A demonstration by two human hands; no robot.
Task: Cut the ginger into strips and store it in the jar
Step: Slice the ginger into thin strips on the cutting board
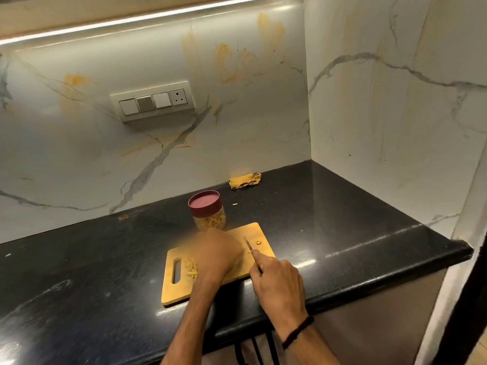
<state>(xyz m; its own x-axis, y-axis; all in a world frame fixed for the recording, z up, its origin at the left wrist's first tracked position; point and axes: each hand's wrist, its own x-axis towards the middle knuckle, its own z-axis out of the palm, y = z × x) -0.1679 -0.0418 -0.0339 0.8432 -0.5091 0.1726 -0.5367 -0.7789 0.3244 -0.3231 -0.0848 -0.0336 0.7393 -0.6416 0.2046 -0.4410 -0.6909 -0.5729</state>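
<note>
A wooden cutting board [181, 288] lies on the black counter. A small pile of ginger strips [191, 267] sits near its handle slot. Behind the board stands a clear jar [208, 216] with a maroon lid on it and ginger strips inside. My left hand [216, 256] is blurred over the middle of the board, just in front of the jar; what its fingers do is not visible. My right hand [276, 280] grips a knife [248, 244] whose blade points away over the board's right part. A small round ginger piece [258, 242] lies beside the blade.
A folded yellow cloth [244, 180] lies at the back of the counter by the marble wall. A switch panel [152, 101] is mounted on the wall. The counter edge [369, 280] runs along the right and front. Black cords [259, 349] hang below the counter.
</note>
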